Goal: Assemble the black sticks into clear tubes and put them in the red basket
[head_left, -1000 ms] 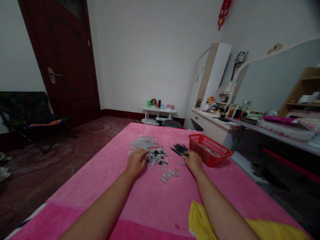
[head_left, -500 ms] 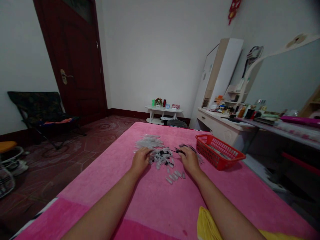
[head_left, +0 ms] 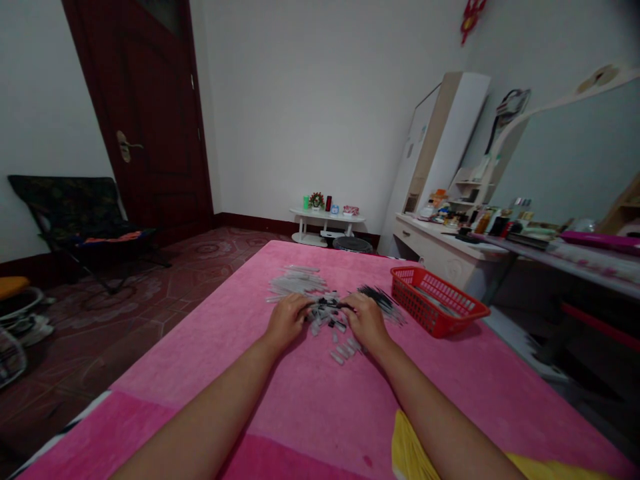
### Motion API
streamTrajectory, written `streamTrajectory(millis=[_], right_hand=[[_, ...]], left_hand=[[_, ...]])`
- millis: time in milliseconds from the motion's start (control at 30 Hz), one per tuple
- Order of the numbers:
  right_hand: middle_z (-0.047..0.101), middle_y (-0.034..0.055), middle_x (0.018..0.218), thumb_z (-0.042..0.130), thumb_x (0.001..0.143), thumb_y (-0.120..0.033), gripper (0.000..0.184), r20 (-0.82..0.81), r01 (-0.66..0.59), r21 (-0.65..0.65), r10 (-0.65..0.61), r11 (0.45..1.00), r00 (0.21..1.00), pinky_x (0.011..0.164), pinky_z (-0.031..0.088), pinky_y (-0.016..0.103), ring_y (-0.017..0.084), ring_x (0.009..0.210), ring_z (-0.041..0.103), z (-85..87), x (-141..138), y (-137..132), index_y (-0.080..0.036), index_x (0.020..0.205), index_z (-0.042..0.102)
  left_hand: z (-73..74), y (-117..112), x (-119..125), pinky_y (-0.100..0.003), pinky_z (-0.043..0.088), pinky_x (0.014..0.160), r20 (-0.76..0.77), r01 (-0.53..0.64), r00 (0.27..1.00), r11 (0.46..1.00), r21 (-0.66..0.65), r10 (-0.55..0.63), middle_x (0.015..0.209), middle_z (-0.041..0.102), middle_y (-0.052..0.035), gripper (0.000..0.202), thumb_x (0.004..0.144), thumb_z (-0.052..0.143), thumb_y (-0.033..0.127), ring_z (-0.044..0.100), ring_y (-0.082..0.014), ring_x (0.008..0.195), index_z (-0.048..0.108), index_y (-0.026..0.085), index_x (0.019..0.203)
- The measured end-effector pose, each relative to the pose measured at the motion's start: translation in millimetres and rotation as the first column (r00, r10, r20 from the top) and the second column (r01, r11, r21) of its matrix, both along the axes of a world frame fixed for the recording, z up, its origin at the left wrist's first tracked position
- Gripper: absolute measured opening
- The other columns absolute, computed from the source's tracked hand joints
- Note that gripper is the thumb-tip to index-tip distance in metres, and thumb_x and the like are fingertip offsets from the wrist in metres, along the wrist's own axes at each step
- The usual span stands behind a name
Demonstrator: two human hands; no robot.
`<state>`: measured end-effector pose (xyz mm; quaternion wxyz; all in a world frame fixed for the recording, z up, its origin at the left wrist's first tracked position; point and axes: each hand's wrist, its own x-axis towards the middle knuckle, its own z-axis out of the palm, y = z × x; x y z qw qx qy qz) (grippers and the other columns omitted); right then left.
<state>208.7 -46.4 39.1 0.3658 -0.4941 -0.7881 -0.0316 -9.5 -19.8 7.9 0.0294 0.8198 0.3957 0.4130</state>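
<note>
Both the left hand (head_left: pixel 287 321) and the right hand (head_left: pixel 367 322) rest knuckles-up mid-frame on the heap of clear and black pieces (head_left: pixel 327 312), fingers curled (whether either pinches a piece cannot be told). The heap lies on the pink cover (head_left: pixel 310 400), a red basket (head_left: pixel 436 309) to its right.

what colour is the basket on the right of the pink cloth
Red. The mesh basket shows best in the head view, right of the right hand.
</note>
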Motion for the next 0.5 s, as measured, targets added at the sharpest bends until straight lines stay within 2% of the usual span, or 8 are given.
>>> streamTrajectory(millis=[400,500], right_hand=[[0.065,0.0054,0.085,0.054,0.080,-0.006,0.023,0.267,-0.032,0.063,0.014,0.998,0.964,0.081,0.035,0.032,0.020,0.086,0.055,12.7,-12.1,-10.8,-0.021,0.088,0.070],[0.065,0.0054,0.085,0.055,0.082,-0.010,0.020,0.243,-0.069,0.080,0.047,0.994,0.969,0.082,0.035,0.033,0.020,0.087,0.054,13.6,-17.2,-10.9,-0.022,0.090,0.069]], left_hand=[[-2.5,-2.5,4.1,-0.031,0.044,0.076,-0.051,0.096,0.994,0.995,0.024,-0.095,0.088,0.065,-0.0082,0.021,0.088,0.052,0.025,0.058,-0.0200,0.086,0.069,0.022,0.101],[-2.5,-3.7,7.0,-0.032,0.045,0.078,-0.032,0.130,0.991,0.991,0.021,-0.129,0.089,0.067,-0.0080,0.021,0.086,0.054,0.023,0.059,-0.0203,0.087,0.069,0.022,0.099]])
